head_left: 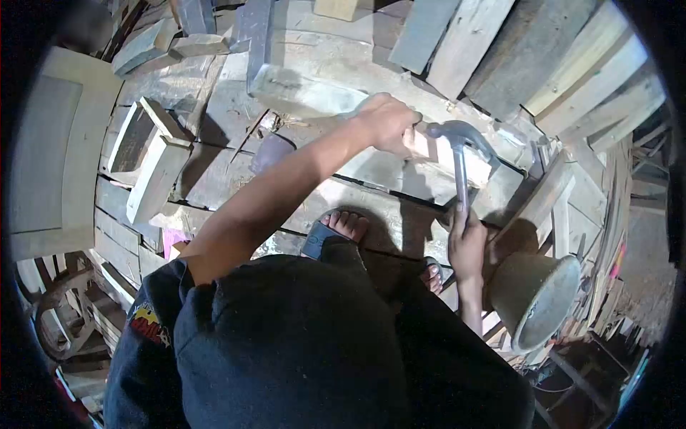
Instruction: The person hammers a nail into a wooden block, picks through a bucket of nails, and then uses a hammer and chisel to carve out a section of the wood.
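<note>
My left hand [389, 123] reaches across to the front, its fingers closed round the near end of a short, pale wooden block [468, 171]. In my right hand [466, 239] is a claw hammer [461, 168], gripped low on its handle. The hammer's metal head overlaps the block in this view, a little to the right of my left hand. Beneath both hands lies a worn plank floor [382, 168]. My sandalled foot [344, 227] rests just below the block.
A grey bucket [536, 300] lies tilted beside my right forearm. Planks [471, 43] lean at the upper right. On the left are a small wooden frame [153, 175] and a panelled board [43, 154]. A dark purple object [271, 154] sits beyond my left forearm.
</note>
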A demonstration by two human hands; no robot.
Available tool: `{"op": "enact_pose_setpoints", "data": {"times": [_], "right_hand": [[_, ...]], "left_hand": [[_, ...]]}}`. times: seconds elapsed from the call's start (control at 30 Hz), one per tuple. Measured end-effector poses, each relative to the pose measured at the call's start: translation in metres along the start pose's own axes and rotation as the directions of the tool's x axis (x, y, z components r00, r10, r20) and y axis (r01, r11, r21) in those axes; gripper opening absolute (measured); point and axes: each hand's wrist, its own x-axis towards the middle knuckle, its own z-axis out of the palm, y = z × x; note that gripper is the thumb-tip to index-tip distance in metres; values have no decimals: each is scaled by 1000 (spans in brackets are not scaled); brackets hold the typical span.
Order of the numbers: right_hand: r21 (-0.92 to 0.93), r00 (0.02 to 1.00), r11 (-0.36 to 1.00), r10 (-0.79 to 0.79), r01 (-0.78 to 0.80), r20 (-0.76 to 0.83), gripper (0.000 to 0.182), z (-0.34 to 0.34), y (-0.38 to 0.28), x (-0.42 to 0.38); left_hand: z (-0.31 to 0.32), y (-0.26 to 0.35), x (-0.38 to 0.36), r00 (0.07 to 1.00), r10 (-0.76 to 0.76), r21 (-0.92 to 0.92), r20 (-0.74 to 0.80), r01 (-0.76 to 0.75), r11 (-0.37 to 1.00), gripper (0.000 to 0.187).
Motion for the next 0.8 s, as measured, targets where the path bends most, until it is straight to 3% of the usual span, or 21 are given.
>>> {"op": "enact_pose_setpoints", "data": {"times": [0.03, 0.1, 0.13, 0.17, 0.2, 0.23, 0.3, 0.33, 0.4, 0.43, 0.47, 0.5, 0.53, 0.57, 0.6, 0.63, 0.67, 0.7, 0.77, 0.8], "right_hand": [[40, 998, 999, 15, -13, -59, 42, 0, 4, -1], [-4, 951, 970, -239, 243, -197, 42, -28, 3, 1], [29, 989, 999, 18, -14, -145, 38, -47, 1, -2], [232, 984, 970, 112, -78, -137, 34, -63, -7, -8], [136, 934, 972, -138, 192, -329, 36, -73, -17, -8], [41, 899, 975, -184, 217, -398, 37, -91, -9, -12], [302, 806, 938, 42, 172, -590, 58, -104, -34, -17], [428, 849, 840, -68, 332, -524, 61, -108, -29, -15], [403, 750, 814, -60, 420, -659, 67, -84, -31, -6], [348, 718, 825, -96, 445, -689, 60, -66, -21, -3], [180, 738, 889, -221, 421, -638, 52, -42, -2, -4], [33, 810, 925, -314, 379, -496, 45, -22, -2, -5], [5, 903, 940, -326, 341, -279, 39, -8, -5, -2], [-10, 996, 996, -85, 85, -21, 38, -4, -4, 1], [-3, 999, 1000, -4, 4, -41, 38, -7, -4, -4], [10, 997, 998, 56, -55, -56, 40, -10, -3, -5], [127, 993, 990, 80, -69, -85, 42, -13, 5, -7], [96, 992, 995, 30, -18, -126, 46, -23, 14, -7], [385, 981, 922, 104, -35, -161, 46, -49, 3, -12], [345, 973, 937, 33, 49, -228, 44, -67, -11, -17]], "left_hand": [[4, 1, 1, 1000, 17, -8, -13, -17, 1000, 63], [1, -3, -1, 1000, -9, 69, 15, 8, 998, 69], [5, 3, -4, 1000, 8, 40, 23, -9, 999, 68], [1, 0, 0, 1000, 16, 30, 7, -16, 999, 68], [3, 1, 2, 1000, -3, 40, -6, 4, 999, 64], [9, 3, 1, 1000, 3, 12, 1, -3, 1000, 62], [2, 0, 2, 1000, 6, -30, -1, -6, 1000, 57], [-2, 5, 2, 1000, -19, -6, 23, 19, 1000, 52], [-3, 5, 2, 998, -19, 7, 54, 19, 1000, 55], [-4, 4, 2, 998, -22, 18, 65, 20, 1000, 56], [-5, 4, 2, 996, -40, 35, 81, 37, 999, 56], [-7, 4, 2, 995, -55, 39, 83, 52, 998, 56], [-8, 6, 3, 994, -65, 41, 85, 62, 997, 56], [-6, 10, 4, 994, -73, 42, 86, 69, 997, 56], [-7, 6, -4, 999, -37, -8, -6, 37, 999, 60], [4, 0, 5, 994, -77, -1, 77, 78, 997, 67], [3, -3, 1, 997, -69, 22, 19, 69, 997, 68], [8, 0, -1, 999, -45, 34, -28, 46, 998, 70], [5, -10, 5, 998, -10, 5, -58, 10, 1000, 73], [14, -8, 1, 999, 8, -29, -49, -10, 1000, 74]]}}
